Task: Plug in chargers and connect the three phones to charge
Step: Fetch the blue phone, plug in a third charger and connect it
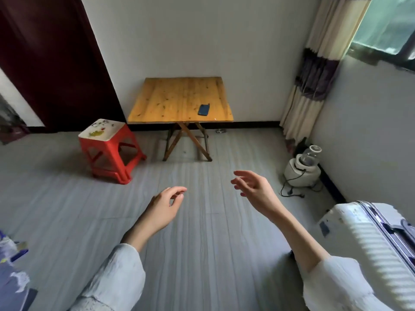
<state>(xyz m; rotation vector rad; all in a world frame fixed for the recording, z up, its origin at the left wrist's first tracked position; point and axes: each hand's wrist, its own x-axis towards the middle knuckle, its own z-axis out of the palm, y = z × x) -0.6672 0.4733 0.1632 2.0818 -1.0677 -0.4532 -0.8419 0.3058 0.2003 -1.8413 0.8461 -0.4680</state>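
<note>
One dark blue phone lies flat near the front right corner of a small wooden folding table that stands against the far wall. No other phone and no charger shows. My left hand and my right hand hang in the air above the grey floor, well short of the table. Both hold nothing, and their fingers are loosely curled.
A red plastic stool stands left of the table. A white appliance with a loose black cord and plug sits on the floor by the right wall. A white suitcase is at my right, clutter at the lower left.
</note>
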